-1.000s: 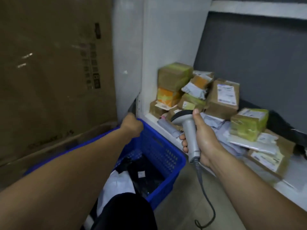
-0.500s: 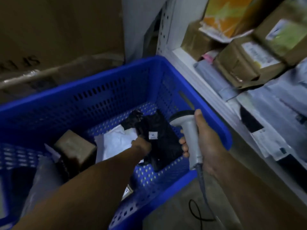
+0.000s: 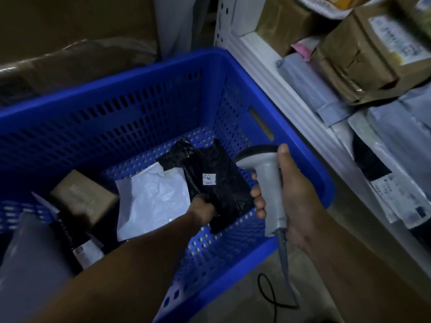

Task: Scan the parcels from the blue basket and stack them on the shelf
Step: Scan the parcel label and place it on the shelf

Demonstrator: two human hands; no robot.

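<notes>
Firstly, the left hand (image 3: 201, 209): it is down inside the blue basket (image 3: 140, 73), and its fingers are curled on the lower left edge of the black parcel (image 3: 221, 190), which they grasp.
Black parcel: a flat black plastic bag with a small white label (image 3: 209, 179) on top; it lies on the basket floor at the right side, and its left part overlaps the white parcel (image 3: 154, 197).
White parcel: a flat white plastic bag in the middle of the basket floor, just beside the left wrist.
Brown box (image 3: 84, 199): it sits in the basket at the left, near the white parcel; the print on it is too blurred to read.
Right hand (image 3: 296, 197): the fingers are wrapped around the handle of the grey scanner (image 3: 268, 183) and the thumb lies along its back; the scanner head is over the right part of the basket, near the black parcel but not touching it.
Cable (image 3: 270, 292): it hangs from the bottom of the scanner and makes a loop on the floor.
Shelf (image 3: 279, 82): white, just at the right of the basket; on it lie a brown cardboard parcel (image 3: 363, 57) with a label and a grey mailer bag (image 3: 310, 82) among other parcels.
Large cardboard (image 3: 70, 26): it stands behind the basket.
</notes>
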